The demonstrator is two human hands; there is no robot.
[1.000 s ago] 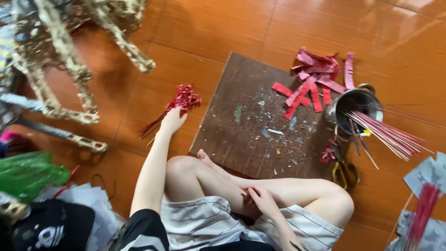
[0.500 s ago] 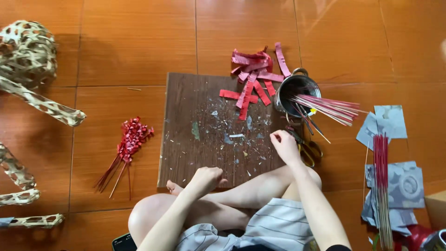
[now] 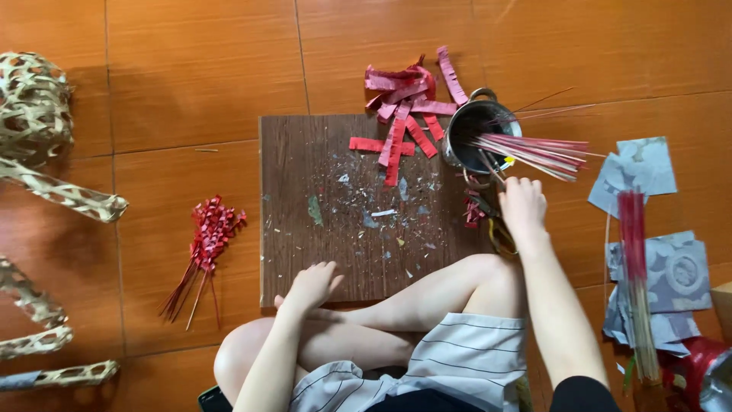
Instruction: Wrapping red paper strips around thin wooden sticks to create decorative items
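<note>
Starting at far left, woven bamboo frame pieces [image 3: 34, 114] lie on the orange tiled floor [image 3: 191, 69]. Next right, a bundle of red-wrapped sticks [image 3: 204, 248] lies on the floor, just left of the dark wooden board [image 3: 305, 152], not touching it. Board is littered with small paper scraps [image 3: 381, 214]. Left hand [image 3: 311, 286] rests at the board's near edge, fingers loosely spread, palm down, holding nothing; it sits just above the person's crossed bare legs [image 3: 412, 305]. Red paper strips [image 3: 404, 107] are piled at the board's far right corner, partly on the floor. Just right of them a metal pot [image 3: 465, 133] holds thin sticks with pink-red ends [image 3: 534, 152] that fan out to the right. Right hand [image 3: 523, 207] sits just below the pot, beside the board's right edge, fingers curled down together near scissors [image 3: 496, 229] and red scraps; cannot tell if it pinches anything. Far right: grey paper sheets [image 3: 648, 168] and a long bundle of red-tipped sticks [image 3: 633, 275] lying over them.
</note>
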